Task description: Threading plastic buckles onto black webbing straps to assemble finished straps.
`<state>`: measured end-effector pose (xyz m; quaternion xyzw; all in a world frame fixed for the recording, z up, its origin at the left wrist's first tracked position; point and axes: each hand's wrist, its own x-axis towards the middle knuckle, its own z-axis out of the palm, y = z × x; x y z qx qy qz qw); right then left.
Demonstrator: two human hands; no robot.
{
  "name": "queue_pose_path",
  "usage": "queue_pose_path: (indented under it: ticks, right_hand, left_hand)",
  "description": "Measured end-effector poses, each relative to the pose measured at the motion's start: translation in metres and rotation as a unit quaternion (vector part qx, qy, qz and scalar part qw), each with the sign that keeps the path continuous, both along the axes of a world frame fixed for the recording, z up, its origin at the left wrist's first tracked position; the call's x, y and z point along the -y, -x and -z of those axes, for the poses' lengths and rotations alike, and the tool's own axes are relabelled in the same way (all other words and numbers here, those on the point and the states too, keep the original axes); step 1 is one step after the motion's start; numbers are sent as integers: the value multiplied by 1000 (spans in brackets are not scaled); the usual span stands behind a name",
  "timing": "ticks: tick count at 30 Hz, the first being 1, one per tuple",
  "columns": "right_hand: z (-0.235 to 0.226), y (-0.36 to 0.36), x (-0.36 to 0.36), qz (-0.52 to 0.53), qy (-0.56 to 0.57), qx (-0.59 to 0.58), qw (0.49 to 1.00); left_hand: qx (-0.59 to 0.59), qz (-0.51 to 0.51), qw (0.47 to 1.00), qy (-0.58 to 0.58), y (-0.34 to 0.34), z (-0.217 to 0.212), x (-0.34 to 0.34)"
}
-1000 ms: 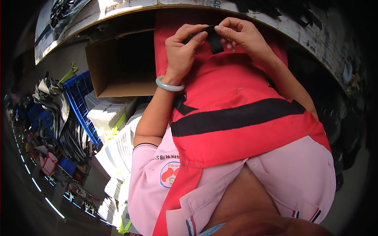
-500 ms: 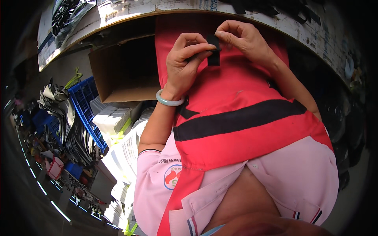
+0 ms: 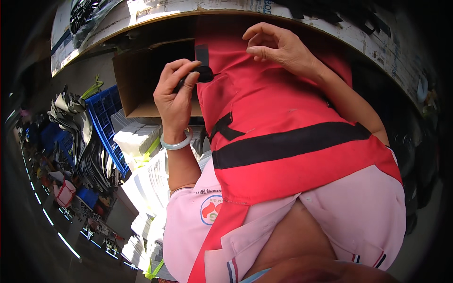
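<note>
My left hand, with a pale bangle at the wrist, pinches a black strap piece between thumb and fingers. The strap looks curled into a loop, and a flat end stands up above the fingertips. Part of it is hidden inside the hand. It is held over the left edge of the red apron, beside the open cardboard box. Over the upper apron, my right hand is apart from the strap. Its fingers are bent but parted, with nothing seen between them.
The worktable curves across the top, with black straps and a plastic bag of black pieces on it. An open cardboard box lies to the left. Nearby are a blue crate and bundled white stacks.
My left hand has moved left and a little down, carrying the black strap. My right hand has come away from the strap, its fingers now parted.
</note>
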<state>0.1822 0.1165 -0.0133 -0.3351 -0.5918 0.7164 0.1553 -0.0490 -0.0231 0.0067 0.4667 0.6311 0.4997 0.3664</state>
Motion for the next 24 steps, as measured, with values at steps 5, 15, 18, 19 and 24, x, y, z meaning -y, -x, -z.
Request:
queue_pose_path:
  ticks: [5, 15, 18, 19, 24]
  right_hand:
    - [-3, 4, 2, -52, -34, 65, 996]
    - [-6, 7, -1, -39, 143, -6, 989]
    - [1, -6, -4, -1, 268, -14, 963]
    - [6, -8, -5, -10, 307, -36, 951]
    - [2, -4, -2, 45, 187, -3, 981]
  left_hand:
    - [90, -171, 981, 11, 44, 11, 21]
    - [483, 67, 870, 63, -63, 36, -38]
    - [387, 39, 919, 65, -52, 42, -41]
    - [262, 44, 964, 27, -50, 44, -41]
    - [318, 61, 936, 138, -50, 39, -40]
